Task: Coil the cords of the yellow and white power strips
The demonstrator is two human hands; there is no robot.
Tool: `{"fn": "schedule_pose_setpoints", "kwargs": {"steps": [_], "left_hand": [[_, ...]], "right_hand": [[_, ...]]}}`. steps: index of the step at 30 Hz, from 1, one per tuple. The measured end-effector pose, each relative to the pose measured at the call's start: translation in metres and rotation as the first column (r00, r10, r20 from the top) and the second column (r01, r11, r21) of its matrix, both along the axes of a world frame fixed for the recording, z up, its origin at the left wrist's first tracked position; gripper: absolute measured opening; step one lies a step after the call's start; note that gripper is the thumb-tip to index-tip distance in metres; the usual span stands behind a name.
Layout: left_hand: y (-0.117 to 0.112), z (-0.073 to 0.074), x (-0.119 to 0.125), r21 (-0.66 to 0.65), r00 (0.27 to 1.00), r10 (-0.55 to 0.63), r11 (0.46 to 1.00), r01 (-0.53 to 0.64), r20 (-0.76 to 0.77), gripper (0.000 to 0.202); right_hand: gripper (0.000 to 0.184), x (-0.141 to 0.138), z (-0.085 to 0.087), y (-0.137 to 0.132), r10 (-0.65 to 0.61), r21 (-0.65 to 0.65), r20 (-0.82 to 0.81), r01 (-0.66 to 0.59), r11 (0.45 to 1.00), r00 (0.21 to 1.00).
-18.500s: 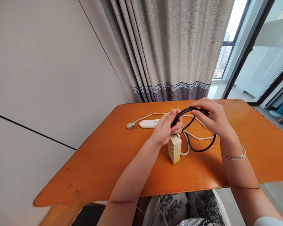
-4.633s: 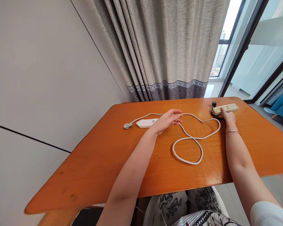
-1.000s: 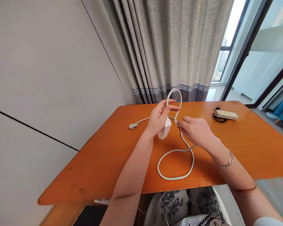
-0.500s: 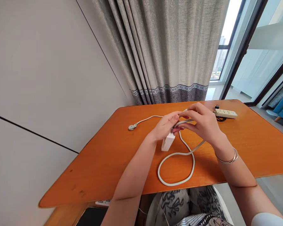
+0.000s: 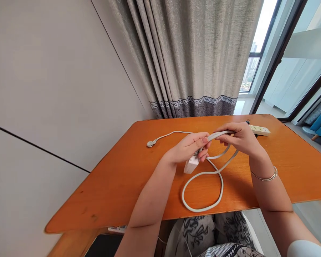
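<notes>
Above the orange table, my left hand [image 5: 194, 145] is closed around folded white cable and the end of a white block [image 5: 192, 165], perhaps a power strip; my fingers cover much of it. My right hand [image 5: 237, 137] pinches the folded strands of the white cable [image 5: 219, 135] a short way to the right. From there the cable drops and lies in a large loop near the front edge. A thin stretch of it runs left to a plug [image 5: 151, 143] lying on the tabletop.
A cream power strip [image 5: 260, 130] with a black plug [image 5: 248, 121] lies at the table's back right, behind my right hand. The orange table [image 5: 117, 185] meets a pale wall on the left. A grey curtain [image 5: 198, 64] hangs behind it.
My right hand has moved right, away from my left hand, drawing the folded cable out between them. The white block stays in my left hand, slightly more tilted.
</notes>
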State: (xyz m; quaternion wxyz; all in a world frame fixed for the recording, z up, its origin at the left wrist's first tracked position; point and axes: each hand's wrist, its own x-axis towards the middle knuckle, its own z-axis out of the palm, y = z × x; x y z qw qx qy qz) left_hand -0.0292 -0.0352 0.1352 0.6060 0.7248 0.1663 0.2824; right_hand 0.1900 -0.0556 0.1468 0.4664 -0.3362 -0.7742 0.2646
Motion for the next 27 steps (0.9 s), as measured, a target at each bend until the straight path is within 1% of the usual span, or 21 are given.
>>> {"fn": "schedule_pose_setpoints", "kwargs": {"steps": [3,5,7,10,12,14,17,20,23,25,27], "left_hand": [[0.000,0.000,0.000,-0.023,0.999,-0.050,0.998,0.050,0.001,0.045],[0.000,0.001,0.001,-0.043,0.997,-0.076,0.996,0.077,0.016,0.044],[0.001,0.001,0.002,-0.082,0.996,-0.076,0.993,0.080,0.052,0.043],[0.001,0.001,0.005,-0.143,0.993,-0.035,0.988,0.051,0.112,0.043],[0.000,0.001,0.007,-0.177,0.993,-0.013,0.984,0.034,0.121,0.045],[-0.002,0.001,0.010,-0.197,0.993,-0.007,0.980,0.030,0.114,0.047],[-0.005,0.001,0.012,-0.194,0.992,-0.019,0.980,0.044,0.126,0.051],[-0.007,0.003,0.012,-0.184,0.984,-0.023,0.981,0.055,0.174,0.050],[-0.008,0.008,0.008,-0.216,0.948,0.042,0.976,0.029,0.315,0.049],[-0.009,0.013,0.004,-0.275,0.901,0.142,0.961,-0.026,0.410,0.047],[-0.009,0.019,0.002,-0.358,0.843,0.272,0.928,-0.103,0.464,0.045]], "right_hand": [[0.024,0.000,0.004,-0.002,0.087,-0.127,-0.051,-0.093,0.988,0.995],[0.025,-0.001,0.005,-0.002,0.112,-0.163,-0.074,-0.122,0.979,0.991],[0.026,-0.005,0.004,0.000,0.086,-0.160,-0.105,-0.102,0.982,0.991],[0.026,-0.012,0.001,0.002,0.011,-0.132,-0.142,-0.030,0.991,0.990],[0.027,-0.015,0.000,0.002,-0.014,-0.135,-0.143,-0.005,0.991,0.990],[0.027,-0.016,0.000,0.002,-0.013,-0.149,-0.145,-0.009,0.989,0.989],[0.029,-0.016,0.001,0.001,0.002,-0.163,-0.171,-0.030,0.986,0.985],[0.033,-0.013,0.002,0.003,0.034,-0.135,-0.219,-0.065,0.989,0.975],[0.037,-0.009,0.001,0.008,0.050,-0.097,-0.269,-0.078,0.992,0.962],[0.038,-0.009,-0.002,0.012,0.065,-0.102,-0.263,-0.095,0.990,0.963],[0.039,-0.011,-0.008,0.016,0.104,-0.127,-0.232,-0.136,0.982,0.967]]}}
